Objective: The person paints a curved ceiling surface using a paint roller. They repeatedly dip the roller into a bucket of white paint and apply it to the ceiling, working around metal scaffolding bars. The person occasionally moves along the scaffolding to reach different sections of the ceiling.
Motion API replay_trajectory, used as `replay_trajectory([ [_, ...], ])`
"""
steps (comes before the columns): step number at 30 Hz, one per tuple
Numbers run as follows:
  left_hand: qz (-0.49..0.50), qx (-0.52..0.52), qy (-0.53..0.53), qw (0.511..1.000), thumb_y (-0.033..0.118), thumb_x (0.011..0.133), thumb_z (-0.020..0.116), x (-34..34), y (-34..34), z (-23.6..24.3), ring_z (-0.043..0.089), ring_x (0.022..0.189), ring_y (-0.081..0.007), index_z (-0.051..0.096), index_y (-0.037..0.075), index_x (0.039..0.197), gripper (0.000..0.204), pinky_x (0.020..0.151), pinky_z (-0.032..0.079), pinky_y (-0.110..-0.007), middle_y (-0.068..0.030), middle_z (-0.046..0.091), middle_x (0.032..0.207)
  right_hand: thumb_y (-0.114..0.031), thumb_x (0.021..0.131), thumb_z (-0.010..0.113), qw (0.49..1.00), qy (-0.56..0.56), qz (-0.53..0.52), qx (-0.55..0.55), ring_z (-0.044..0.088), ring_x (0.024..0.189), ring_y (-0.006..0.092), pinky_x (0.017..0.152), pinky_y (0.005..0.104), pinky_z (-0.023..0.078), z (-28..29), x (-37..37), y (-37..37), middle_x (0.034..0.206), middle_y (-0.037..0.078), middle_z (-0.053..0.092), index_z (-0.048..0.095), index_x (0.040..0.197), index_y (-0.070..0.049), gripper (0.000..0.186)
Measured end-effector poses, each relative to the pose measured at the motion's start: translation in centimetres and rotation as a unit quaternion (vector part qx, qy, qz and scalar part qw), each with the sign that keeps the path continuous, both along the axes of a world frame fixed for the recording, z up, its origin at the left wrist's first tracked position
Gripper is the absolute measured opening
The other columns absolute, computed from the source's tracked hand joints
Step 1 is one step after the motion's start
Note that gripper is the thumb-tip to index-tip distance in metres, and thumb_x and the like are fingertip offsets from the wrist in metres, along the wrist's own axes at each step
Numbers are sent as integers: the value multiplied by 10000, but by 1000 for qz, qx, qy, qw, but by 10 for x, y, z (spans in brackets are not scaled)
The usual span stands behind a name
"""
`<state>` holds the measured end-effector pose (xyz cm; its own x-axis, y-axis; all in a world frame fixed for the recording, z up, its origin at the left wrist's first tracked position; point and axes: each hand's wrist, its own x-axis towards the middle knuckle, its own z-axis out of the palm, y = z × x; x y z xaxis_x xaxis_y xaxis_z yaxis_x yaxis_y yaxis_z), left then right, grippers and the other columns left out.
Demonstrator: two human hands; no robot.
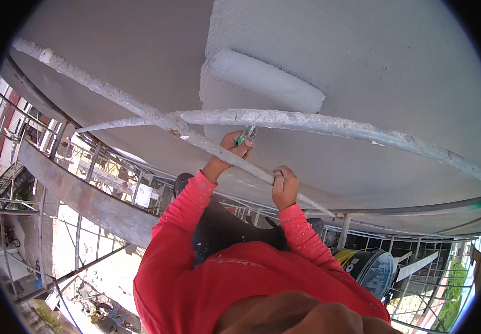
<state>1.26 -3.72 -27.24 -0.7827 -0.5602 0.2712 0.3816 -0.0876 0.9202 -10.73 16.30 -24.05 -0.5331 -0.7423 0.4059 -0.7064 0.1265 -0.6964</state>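
My left hand (236, 145) is closed on the green handle of a paint roller (267, 80), just behind a diagonal scaffold pipe (112, 92). The roller's white sleeve lies against the grey curved surface (396, 61), over a lighter coated patch with a ragged edge. My right hand (285, 186), lower and to the right, is closed round the diagonal pipe. A second, paint-crusted pipe (318, 123) crosses in front of the roller's handle, between the sleeve and my left hand. Both my forearms are in red sleeves speckled with pale paint.
A long plank (84, 192) runs along the scaffolding on the left, with the ground far below. A paint bucket (365, 273) stands beside me at lower right. More scaffold tubes (343, 231) and planks surround it, with greenery (452, 289) beyond at the right edge.
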Motion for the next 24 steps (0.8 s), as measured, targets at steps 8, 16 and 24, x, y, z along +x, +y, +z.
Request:
replay_trajectory([
  [8,61,148,-197,967,389,1075,506,71,86,-69,488,474,-111,570,48,911,384,456,389,-272,-13,501,592,-102,851,539,1000,-25,-2,-17,617,760,434,686,472,493,2,0,-1,819,216,625,619,859,23,149],
  [16,91,220,-407,882,556,1014,551,86,119,-37,521,458,-139,530,40,883,533,416,442,-311,-32,508,603,-107,867,547,997,-19,-21,-67,603,773,447,683,497,482,-1,0,2,812,217,608,587,839,9,126],
  [24,50,231,-482,844,451,978,657,63,101,-63,532,497,-142,533,30,891,447,419,454,-325,-35,529,662,-124,887,552,998,-27,-24,-52,601,783,458,683,518,475,4,4,4,817,216,617,593,836,-3,137],
])
